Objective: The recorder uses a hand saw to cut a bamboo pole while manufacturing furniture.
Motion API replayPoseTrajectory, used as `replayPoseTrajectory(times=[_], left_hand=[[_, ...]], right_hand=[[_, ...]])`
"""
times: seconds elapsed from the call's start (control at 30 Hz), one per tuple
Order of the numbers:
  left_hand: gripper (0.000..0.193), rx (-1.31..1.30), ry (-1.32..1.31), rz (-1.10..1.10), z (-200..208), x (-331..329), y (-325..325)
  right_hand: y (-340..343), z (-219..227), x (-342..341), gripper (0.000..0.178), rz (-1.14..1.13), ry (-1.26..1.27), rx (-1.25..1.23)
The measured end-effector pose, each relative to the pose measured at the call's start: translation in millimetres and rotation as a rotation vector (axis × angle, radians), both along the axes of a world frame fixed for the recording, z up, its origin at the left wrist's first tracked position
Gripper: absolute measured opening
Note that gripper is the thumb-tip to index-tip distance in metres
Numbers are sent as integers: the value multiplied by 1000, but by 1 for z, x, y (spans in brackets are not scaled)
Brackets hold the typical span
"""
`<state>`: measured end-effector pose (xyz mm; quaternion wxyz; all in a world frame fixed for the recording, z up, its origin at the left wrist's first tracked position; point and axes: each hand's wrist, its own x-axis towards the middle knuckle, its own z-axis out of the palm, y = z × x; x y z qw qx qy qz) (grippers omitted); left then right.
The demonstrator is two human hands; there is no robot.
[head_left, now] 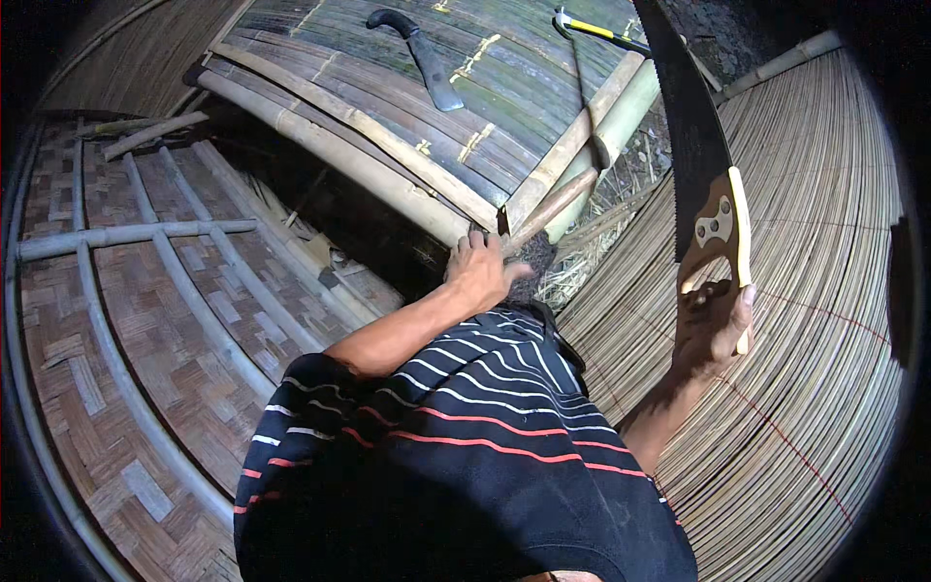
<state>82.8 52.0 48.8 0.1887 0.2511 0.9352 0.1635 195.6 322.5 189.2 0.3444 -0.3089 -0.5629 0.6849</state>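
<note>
My right hand point(716, 325) is wrapped round the brown and cream handle of a handsaw point(700, 136). The saw is raised at my right, its dark blade pointing up and its teeth facing left. My left hand point(477, 269) rests at the near corner of a bamboo platform point(388, 116), beside the end of its front bamboo pole point(339, 165). Its fingers lie over the corner with the thumb spread out to the right. What is directly beneath that palm is hidden. A short wooden piece point(555, 209) runs off from the corner just beyond the fingers.
A dark curved machete point(427, 63) lies on the platform's slats. At the far right edge is a hammer point(596, 31) with a yellow and black handle. Woven bamboo panels point(126, 359) with pole ribs stand left; a thin-stick mat point(815, 242) spreads right. Straw point(582, 272) litters the ground.
</note>
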Motion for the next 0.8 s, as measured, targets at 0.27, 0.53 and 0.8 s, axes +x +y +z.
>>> replayPoseTrajectory(times=[0.27, 0.53, 0.8], left_hand=[[67, -37, -137, 20, -19, -16, -2], [49, 298, -183, 152, 42, 9, 34], [41, 300, 191, 9, 72, 10, 35]], right_hand=[[0, -4, -2, 48, -21, 6, -39], [-1, -4, -13, 44, -48, 49, -45], [-9, -2, -45, 39, 30, -28, 234]])
